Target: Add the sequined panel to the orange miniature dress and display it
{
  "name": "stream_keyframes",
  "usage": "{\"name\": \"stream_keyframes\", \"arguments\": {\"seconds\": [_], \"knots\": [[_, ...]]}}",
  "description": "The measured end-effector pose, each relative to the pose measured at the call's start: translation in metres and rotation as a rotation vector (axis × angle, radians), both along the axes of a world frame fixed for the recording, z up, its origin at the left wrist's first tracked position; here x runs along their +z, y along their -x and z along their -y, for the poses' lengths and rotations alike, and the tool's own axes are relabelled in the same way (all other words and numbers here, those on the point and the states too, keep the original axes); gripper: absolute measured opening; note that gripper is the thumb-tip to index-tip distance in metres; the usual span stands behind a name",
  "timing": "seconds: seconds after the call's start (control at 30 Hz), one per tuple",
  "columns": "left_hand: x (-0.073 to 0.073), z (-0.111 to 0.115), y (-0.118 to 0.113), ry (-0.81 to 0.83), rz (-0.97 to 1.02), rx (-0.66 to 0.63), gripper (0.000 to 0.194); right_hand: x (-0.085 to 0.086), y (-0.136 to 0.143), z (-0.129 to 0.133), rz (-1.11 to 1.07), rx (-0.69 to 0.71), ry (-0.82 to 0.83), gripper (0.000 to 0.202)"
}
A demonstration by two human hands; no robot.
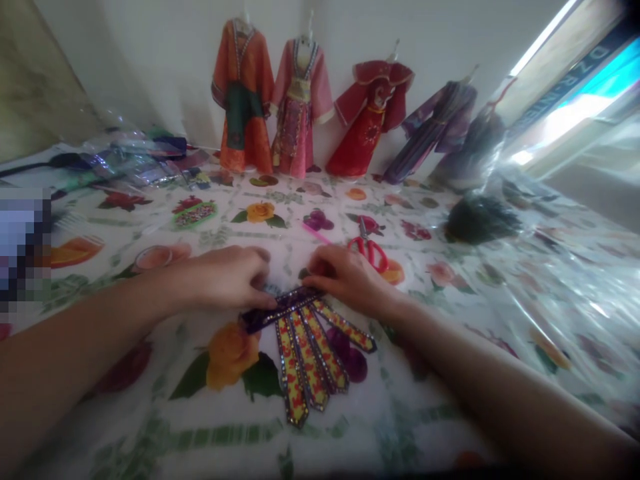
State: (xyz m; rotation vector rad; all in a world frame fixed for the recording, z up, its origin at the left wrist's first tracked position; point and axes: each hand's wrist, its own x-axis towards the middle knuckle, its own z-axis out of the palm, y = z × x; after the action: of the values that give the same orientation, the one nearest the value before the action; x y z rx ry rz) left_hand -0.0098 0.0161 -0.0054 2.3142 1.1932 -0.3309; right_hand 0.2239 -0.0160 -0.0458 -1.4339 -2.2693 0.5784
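Observation:
A dark purple band (261,316) with a sparkly edge lies on the flowered tablecloth. Several pointed yellow-and-red strips (315,360) fan out from it toward the near side. My left hand (233,277) is closed, its thumb pressing the band's left part. At the band's right end, the curled fingers of my right hand (343,273) pinch its upper edge. Red-handled scissors (369,250) lie just beyond my right hand, with a thin pink stick (316,232) beside them.
Several small costumes, among them an orange robe (245,100) and a red dress (363,133), stand along the wall. A green dish of beads (195,215) is at the mid-left. Clear plastic wrap (560,307) covers the right side. Plastic-wrapped items (145,157) lie back left.

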Motion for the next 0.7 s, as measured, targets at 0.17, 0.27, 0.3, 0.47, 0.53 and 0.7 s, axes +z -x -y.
{"name": "stream_keyframes", "arguments": {"seconds": [0.17,0.27,0.3,0.47,0.53,0.7], "knots": [[0.002,0.001,0.0,0.01,-0.007,0.012,0.042,0.005,-0.005,-0.004,-0.062,0.007,0.101,0.024],[0.002,0.001,0.0,0.003,-0.003,0.002,0.042,0.007,-0.004,-0.004,-0.086,-0.007,0.168,0.028],[0.002,0.001,0.0,0.002,-0.005,0.003,0.042,0.006,-0.003,-0.004,-0.067,-0.009,0.146,0.03],[0.002,0.0,0.0,0.006,-0.029,0.022,0.041,0.004,0.002,-0.004,0.026,0.012,0.029,0.034],[0.002,0.0,-0.001,0.007,-0.034,0.02,0.041,0.005,0.0,-0.006,0.022,0.022,0.044,0.034],[0.001,-0.001,0.0,-0.003,-0.013,-0.017,0.042,0.01,-0.009,-0.011,-0.016,-0.025,0.191,0.031]]}}
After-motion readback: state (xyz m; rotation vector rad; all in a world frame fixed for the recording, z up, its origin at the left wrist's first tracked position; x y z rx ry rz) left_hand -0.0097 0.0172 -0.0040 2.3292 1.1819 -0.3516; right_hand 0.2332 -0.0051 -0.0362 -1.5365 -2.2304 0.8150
